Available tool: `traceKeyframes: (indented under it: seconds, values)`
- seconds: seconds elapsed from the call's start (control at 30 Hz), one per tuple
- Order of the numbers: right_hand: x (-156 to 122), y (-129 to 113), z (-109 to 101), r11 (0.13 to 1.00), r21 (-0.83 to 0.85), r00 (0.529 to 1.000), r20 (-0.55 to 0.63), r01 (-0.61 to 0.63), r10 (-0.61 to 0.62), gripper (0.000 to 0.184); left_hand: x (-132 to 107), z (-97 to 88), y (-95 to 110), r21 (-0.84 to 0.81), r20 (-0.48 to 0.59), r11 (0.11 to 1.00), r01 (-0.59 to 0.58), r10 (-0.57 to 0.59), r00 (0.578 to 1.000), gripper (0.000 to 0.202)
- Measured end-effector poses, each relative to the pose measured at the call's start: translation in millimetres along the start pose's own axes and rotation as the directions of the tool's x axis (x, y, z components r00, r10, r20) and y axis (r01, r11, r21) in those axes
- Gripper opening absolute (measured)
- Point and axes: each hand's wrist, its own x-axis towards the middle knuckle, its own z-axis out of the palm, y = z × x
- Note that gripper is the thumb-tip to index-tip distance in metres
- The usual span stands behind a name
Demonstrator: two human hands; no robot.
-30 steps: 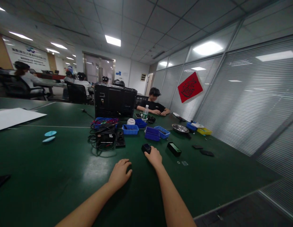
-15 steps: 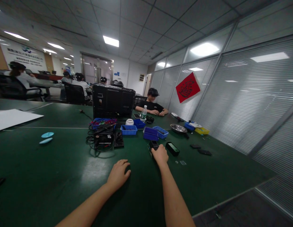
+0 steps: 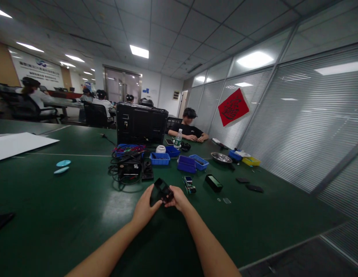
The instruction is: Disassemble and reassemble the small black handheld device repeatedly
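Both my hands meet over the green table (image 3: 66,215) and hold a small black casing (image 3: 162,189), tilted up. My left hand (image 3: 144,209) grips its left side with thumb and fingers. My right hand (image 3: 177,199) pinches its right end. Just beyond my right hand a small circuit board part (image 3: 189,184) lies on the table, apart from my fingers. A black box-shaped device (image 3: 213,182) lies further right.
Tangled cables and a black unit (image 3: 128,169), blue bins (image 3: 184,162), a metal bowl (image 3: 221,157) and a big black case (image 3: 141,124) stand behind. A person (image 3: 189,129) sits across the table. White sheet (image 3: 17,143) at left; glass wall at right.
My right hand left the small part on the table and came back toward me. My left hand lifted off the table, and both now hold the black casing.
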Motion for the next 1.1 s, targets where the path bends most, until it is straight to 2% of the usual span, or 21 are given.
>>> traceKeyframes:
  seconds: [0.1, 0.2, 0.27, 0.33, 0.4, 0.47, 0.53, 0.63, 0.7, 0.77, 0.83, 0.97, 1.1]
  values:
    - [-1.6, 6.8, 6.8, 0.991, -0.127, 0.999, 0.023, 0.044, -0.042, 0.020, -0.1, 0.0, 0.2, 0.014, 0.052, 0.999, -0.046, 0.045, 0.998, 0.066]
    - [-3.4, 8.6, 9.4, 0.934, -0.349, 0.997, 0.034, 0.080, -0.073, 0.014, -1.4, -0.2, 1.9, 0.057, 0.082, 0.997, -0.057, 0.052, 0.995, 0.053]
    - [-4.1, 6.4, 7.7, 0.842, -0.528, 0.993, 0.009, 0.106, -0.120, 0.014, -2.0, -1.2, 3.3, 0.078, 0.070, 0.996, -0.049, 0.043, 0.997, 0.043]
    - [-5.4, 0.0, 1.1, 0.696, -0.704, 0.966, -0.054, 0.144, -0.254, 0.015, -2.1, -2.9, 4.9, 0.080, 0.053, 0.996, -0.040, 0.036, 0.998, 0.040]
    - [-8.5, -10.7, -11.3, 0.537, -0.832, 0.888, -0.134, 0.140, -0.439, 0.019, -2.1, -4.7, 6.3, 0.064, 0.049, 0.997, -0.044, 0.041, 0.998, 0.040]
    - [-13.8, -24.0, -28.8, 0.473, -0.878, 0.803, -0.228, 0.075, -0.551, 0.024, -2.4, -6.1, 7.5, 0.042, 0.052, 0.998, -0.054, 0.051, 0.997, 0.040]
    - [-20.2, -36.6, -49.0, 0.484, -0.875, 0.716, -0.357, -0.031, -0.600, 0.029, -3.0, -7.1, 8.7, 0.019, 0.053, 0.998, -0.061, 0.060, 0.997, 0.039]
    - [-27.9, -48.4, -77.4, 0.551, -0.820, 0.610, -0.518, -0.154, -0.600, 0.033, -4.2, -8.4, 11.4, -0.023, 0.048, 0.997, -0.068, 0.069, 0.996, 0.039]
    - [-29.4, -50.7, -90.9, 0.581, -0.789, 0.590, -0.570, -0.200, -0.571, 0.034, -4.9, -9.6, 14.1, -0.049, 0.043, 0.996, -0.070, 0.072, 0.996, 0.040]
    - [-27.8, -49.5, -98.5, 0.582, -0.777, 0.602, -0.589, -0.240, -0.538, 0.035, -5.5, -11.2, 17.3, -0.060, 0.047, 0.996, -0.065, 0.067, 0.997, 0.039]
    - [-24.0, -46.3, -100.5, 0.544, -0.792, 0.637, -0.576, -0.278, -0.513, 0.038, -5.9, -12.8, 20.1, -0.055, 0.079, 0.997, -0.053, 0.057, 0.995, 0.038]
    - [-14.7, -38.0, -95.5, 0.421, -0.844, 0.708, -0.518, -0.332, -0.479, 0.044, -7.2, -14.0, 22.7, -0.019, 0.181, 0.997, -0.075, 0.078, 0.980, 0.030]
    - [-8.0, -32.5, -89.9, 0.365, -0.873, 0.756, -0.470, -0.323, -0.455, 0.042, -9.0, -13.3, 23.9, -0.021, 0.227, 0.993, -0.114, 0.115, 0.967, 0.027]
